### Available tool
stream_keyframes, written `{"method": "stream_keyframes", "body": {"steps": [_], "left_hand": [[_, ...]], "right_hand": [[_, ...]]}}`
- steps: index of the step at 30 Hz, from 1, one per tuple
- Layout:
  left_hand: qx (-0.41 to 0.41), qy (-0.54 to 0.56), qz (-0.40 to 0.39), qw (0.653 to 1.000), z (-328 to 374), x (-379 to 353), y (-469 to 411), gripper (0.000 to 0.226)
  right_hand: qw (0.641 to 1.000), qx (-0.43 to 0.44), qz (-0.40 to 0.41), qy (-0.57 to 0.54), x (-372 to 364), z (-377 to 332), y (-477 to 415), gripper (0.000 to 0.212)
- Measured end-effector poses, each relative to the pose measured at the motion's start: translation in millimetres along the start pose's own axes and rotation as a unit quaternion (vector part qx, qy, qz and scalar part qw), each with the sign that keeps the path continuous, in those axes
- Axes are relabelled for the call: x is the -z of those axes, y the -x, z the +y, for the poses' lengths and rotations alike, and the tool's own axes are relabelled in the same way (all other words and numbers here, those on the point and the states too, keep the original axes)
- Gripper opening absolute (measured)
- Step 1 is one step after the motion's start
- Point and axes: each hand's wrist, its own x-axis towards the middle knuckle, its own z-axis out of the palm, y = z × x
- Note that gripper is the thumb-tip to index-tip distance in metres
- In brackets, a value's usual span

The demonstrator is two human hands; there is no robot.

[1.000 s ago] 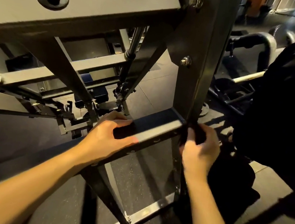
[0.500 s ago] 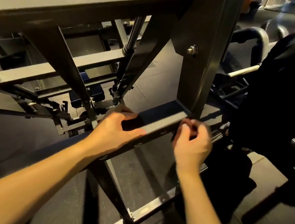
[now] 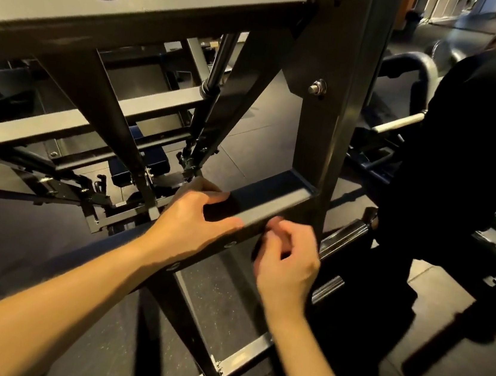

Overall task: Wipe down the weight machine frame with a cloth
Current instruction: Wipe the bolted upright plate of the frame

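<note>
The weight machine frame is dark grey steel. Its low crossbar [image 3: 273, 202] runs from the lower left up to the upright post [image 3: 324, 141]. My left hand [image 3: 192, 224] grips this crossbar from above, thumb on the near face and fingers over the far edge. Just right of it, my right hand [image 3: 289, 261] has its fingers curled round a small dark cloth [image 3: 259, 248], which is held against the crossbar's near face. Most of the cloth is hidden by the fingers and by shadow.
A wide grey beam [image 3: 169, 0] with a large bolt crosses overhead. Diagonal braces [image 3: 106, 114] drop behind the crossbar. A person in black [image 3: 479, 147] crouches close on the right. A floor rail [image 3: 248, 355] and a chrome roller [image 3: 340, 238] lie below.
My right hand has slid the cloth left, from the upright post onto the crossbar's near face and closer to my left hand. My left hand keeps its grip.
</note>
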Motion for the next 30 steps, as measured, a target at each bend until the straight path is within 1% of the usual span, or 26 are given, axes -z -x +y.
{"method": "stream_keyframes", "body": {"steps": [2,3,4,5,6,7,8,9,11,12,14,16,18,19,20,21,22,24,25,26,28,30], "left_hand": [[-0.012,-0.022,0.026,0.999,-0.4,-2.1,0.9,0.084],[-0.012,-0.021,0.033,0.999,0.4,-1.7,0.9,0.082],[-0.013,-0.02,0.026,0.999,2.5,-0.4,2.0,0.089],[-0.011,-0.012,0.014,1.0,1.9,0.2,1.9,0.102],[-0.009,0.0,0.014,1.0,0.3,1.0,1.0,0.114],[-0.006,0.011,0.01,1.0,-0.8,3.0,0.0,0.116],[-0.003,0.011,0.005,1.0,-0.8,3.8,-0.2,0.111],[-0.001,0.005,0.002,1.0,0.1,3.6,0.4,0.101],[-0.009,-0.011,0.006,1.0,0.2,0.4,0.3,0.084],[-0.011,-0.018,0.014,1.0,-0.7,-0.7,0.3,0.078],[-0.006,-0.02,0.034,0.999,-1.3,-1.7,0.7,0.074],[-0.009,-0.022,0.055,0.998,1.0,-0.8,2.1,0.072],[-0.025,-0.04,0.056,0.997,5.1,3.0,4.7,0.063],[-0.035,-0.048,0.052,0.997,7.6,6.6,6.9,0.061],[-0.041,-0.056,0.046,0.997,8.7,10.6,10.0,0.062],[-0.047,-0.066,0.039,0.996,7.6,15.2,13.6,0.066],[-0.046,-0.077,0.035,0.995,4.3,20.8,17.7,0.071],[-0.025,-0.101,0.027,0.994,-5.4,33.2,31.8,0.081],[-0.009,-0.113,0.019,0.993,-12.9,39.4,39.6,0.083],[0.007,-0.122,0.013,0.992,-18.6,44.6,47.7,0.084],[0.036,-0.129,0.008,0.991,-30.5,53.0,61.2,0.087],[0.053,-0.106,0.007,0.993,-38.1,53.6,68.8,0.081]], "right_hand": [[0.993,0.085,-0.076,-0.011,1.7,-6.1,22.9,0.019],[0.989,0.117,-0.089,0.002,5.0,-2.0,18.5,0.02],[0.989,0.123,-0.085,0.016,7.2,5.0,6.1,0.02],[0.994,0.091,-0.057,0.036,11.2,11.0,-10.8,0.02],[0.997,0.04,-0.013,0.06,13.4,20.9,-30.0,0.019],[0.996,-0.027,0.025,0.084,16.5,27.6,-49.1,0.02],[0.991,-0.08,0.055,0.097,17.9,35.1,-63.5,0.022],[0.987,-0.097,0.076,0.104,17.3,39.2,-70.6,0.023],[0.987,-0.098,0.099,0.086,11.5,31.5,-64.3,0.021],[0.989,-0.089,0.093,0.068,6.9,22.0,-50.0,0.016],[0.998,-0.035,0.048,0.012,-3.9,-0.4,-8.7,0.011],[0.999,0.03,-0.035,-0.021,-10.0,-18.3,32.4,0.011],[0.987,0.105,-0.117,-0.019,-9.0,-23.3,49.5,0.012],[0.981,0.133,-0.142,-0.007,-5.3,-19.5,45.0,0.013],[0.978,0.147,-0.147,0.004,-0.8,-13.0,35.5,0.015],[0.982,0.137,-0.129,0.02,4.9,-7.4,22.4,0.018],[0.989,0.112,-0.087,0.037,9.7,0.2,7.2,0.019],[0.997,0.023,-0.005,0.074,17.4,14.3,-23.3,0.015],[0.996,-0.016,0.016,0.083,18.5,16.6,-31.3,0.013],[0.995,-0.036,0.029,0.084,16.6,15.7,-31.0,0.012],[0.998,-0.033,0.033,0.047,5.1,0.7,-9.1,0.01],[1.0,-0.007,-0.007,-0.012,-10.2,-21.6,30.6,0.013]]}}
